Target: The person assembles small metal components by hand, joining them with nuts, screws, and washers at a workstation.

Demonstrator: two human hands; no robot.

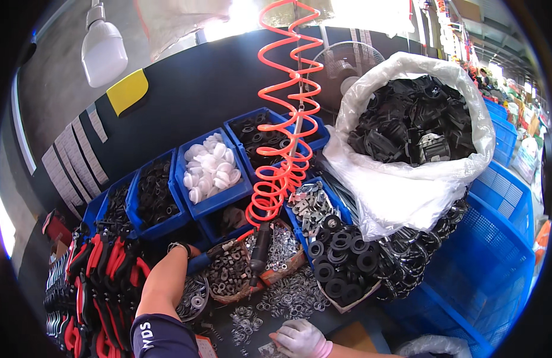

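My left arm reaches forward to the parts bins. A dark band circles its wrist, and my left hand [193,251] is in shadow with its fingers hidden. Close beside it is a blue cylindrical thing [198,263], perhaps a handle; whether I grip it is unclear. My right hand [302,339], in a white glove with a pink cuff, is low over the bench with its fingers bent together. Whatever they hold is hidden. Next to them lie small metal pieces [269,350] and loose washers [245,322]. A dark power screwdriver [261,247] hangs between my hands.
A red coiled hose [291,89] hangs above the bench. Blue bins hold white plastic caps [211,167] and black parts [155,190]. Black rings [341,256] lie right of centre, below a large bag [401,185]. Red-and-black handled tools [103,268] stand left; blue crates [485,250] stand right.
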